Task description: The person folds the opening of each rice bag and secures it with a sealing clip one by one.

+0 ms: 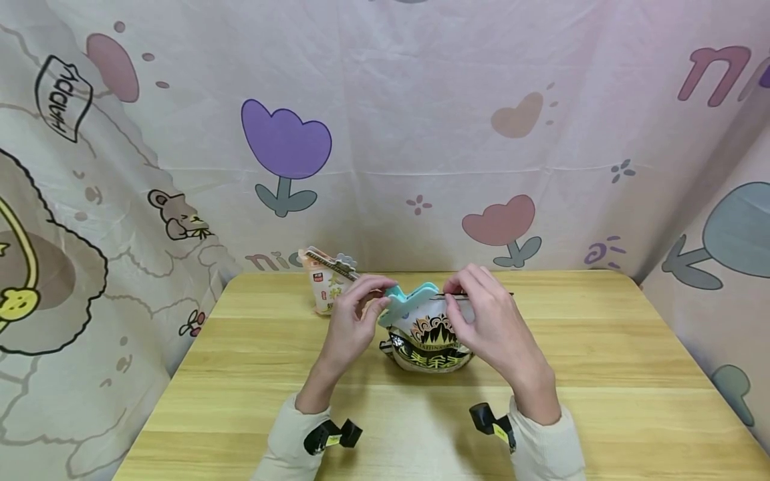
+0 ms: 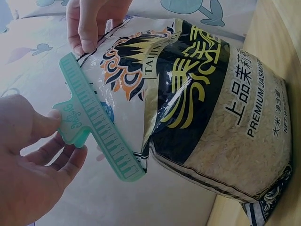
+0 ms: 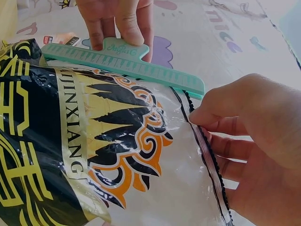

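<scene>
A bag of rice (image 1: 430, 347) with black, gold and white print stands on the table, its lower part clear with grains showing in the left wrist view. A mint-green bag clip (image 2: 101, 117) with a piano-key pattern lies across one side of the bag's upper part. My left hand (image 1: 355, 317) pinches the clip's handle between thumb and fingers. On the other side, my right hand (image 1: 493, 324) pinches the bag's dark-trimmed top edge (image 3: 207, 155), with the thumb close to the clip's end.
Behind my left hand stands a smaller white and orange packet (image 1: 323, 290) with a clip (image 1: 333, 262) along its slanted top. The wooden table (image 1: 601, 374) meets a printed cloth backdrop (image 1: 385, 200) at its far edge.
</scene>
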`<control>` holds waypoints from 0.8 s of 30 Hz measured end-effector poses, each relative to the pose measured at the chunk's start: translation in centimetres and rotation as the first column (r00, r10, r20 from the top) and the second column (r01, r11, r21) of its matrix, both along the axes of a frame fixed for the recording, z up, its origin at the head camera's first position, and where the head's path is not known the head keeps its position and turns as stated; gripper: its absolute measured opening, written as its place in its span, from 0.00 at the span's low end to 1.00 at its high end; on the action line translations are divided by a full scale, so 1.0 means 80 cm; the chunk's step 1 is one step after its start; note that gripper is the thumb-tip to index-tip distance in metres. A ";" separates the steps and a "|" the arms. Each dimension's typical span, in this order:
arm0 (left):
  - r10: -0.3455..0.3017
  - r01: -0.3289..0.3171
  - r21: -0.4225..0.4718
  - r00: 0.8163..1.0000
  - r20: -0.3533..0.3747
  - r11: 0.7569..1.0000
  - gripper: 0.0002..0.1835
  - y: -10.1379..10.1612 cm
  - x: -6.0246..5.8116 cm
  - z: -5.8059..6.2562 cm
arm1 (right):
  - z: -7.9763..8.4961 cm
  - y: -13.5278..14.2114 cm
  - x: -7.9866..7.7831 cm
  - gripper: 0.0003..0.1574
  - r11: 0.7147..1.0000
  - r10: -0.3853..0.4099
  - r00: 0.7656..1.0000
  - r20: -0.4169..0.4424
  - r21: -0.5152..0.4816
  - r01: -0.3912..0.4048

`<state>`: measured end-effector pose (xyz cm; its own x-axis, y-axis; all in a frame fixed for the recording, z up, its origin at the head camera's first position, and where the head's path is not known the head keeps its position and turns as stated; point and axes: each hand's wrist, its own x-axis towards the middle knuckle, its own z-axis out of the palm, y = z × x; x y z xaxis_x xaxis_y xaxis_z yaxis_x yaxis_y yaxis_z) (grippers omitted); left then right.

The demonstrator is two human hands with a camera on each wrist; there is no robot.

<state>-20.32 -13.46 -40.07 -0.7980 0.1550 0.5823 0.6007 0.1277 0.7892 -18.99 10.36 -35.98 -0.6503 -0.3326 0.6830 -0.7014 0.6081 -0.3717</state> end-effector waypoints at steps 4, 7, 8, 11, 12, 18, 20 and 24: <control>0.015 -0.015 -0.023 1.000 -0.025 1.000 0.14 0.001 0.002 0.001 | 0.001 0.002 0.002 0.09 1.000 -0.006 1.000 0.001 0.006 0.006; 0.037 -0.041 -0.054 0.997 -0.072 0.998 0.15 0.002 0.002 0.003 | 0.003 0.004 0.003 0.09 1.000 -0.010 1.000 -0.006 0.011 0.010; 0.047 -0.053 -0.066 0.995 -0.091 0.996 0.16 0.003 0.003 0.004 | 0.004 0.006 0.003 0.08 1.000 -0.012 1.000 -0.011 0.012 0.012; 0.082 -0.100 -0.107 0.983 -0.165 0.989 0.17 0.006 0.005 0.008 | 0.006 0.010 0.004 0.09 1.000 -0.016 1.000 -0.023 0.010 0.016; 0.096 -0.121 -0.122 0.976 -0.193 0.985 0.17 0.008 0.006 0.010 | 0.006 0.012 0.004 0.09 1.000 -0.017 1.000 -0.025 0.008 0.018; 0.138 -0.203 -0.168 0.933 -0.332 0.965 0.15 0.027 0.016 0.020 | 0.008 0.021 0.004 0.09 0.999 -0.039 0.999 -0.023 0.003 0.039; 0.132 -0.211 -0.183 0.920 -0.370 0.960 0.14 0.036 0.019 0.022 | 0.007 0.024 0.004 0.08 0.999 -0.046 0.999 -0.021 0.007 0.047; 0.124 -0.266 -0.256 0.878 -0.462 0.929 0.12 0.055 0.020 0.029 | 0.006 0.027 0.004 0.08 0.998 -0.052 0.998 -0.023 0.018 0.053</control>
<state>-18.72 -9.07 -37.73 -0.5103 0.2479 0.8235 0.8076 0.4672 0.3598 -18.69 12.50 -35.49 -0.6514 -0.3110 0.6920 -0.6766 0.6508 -0.3445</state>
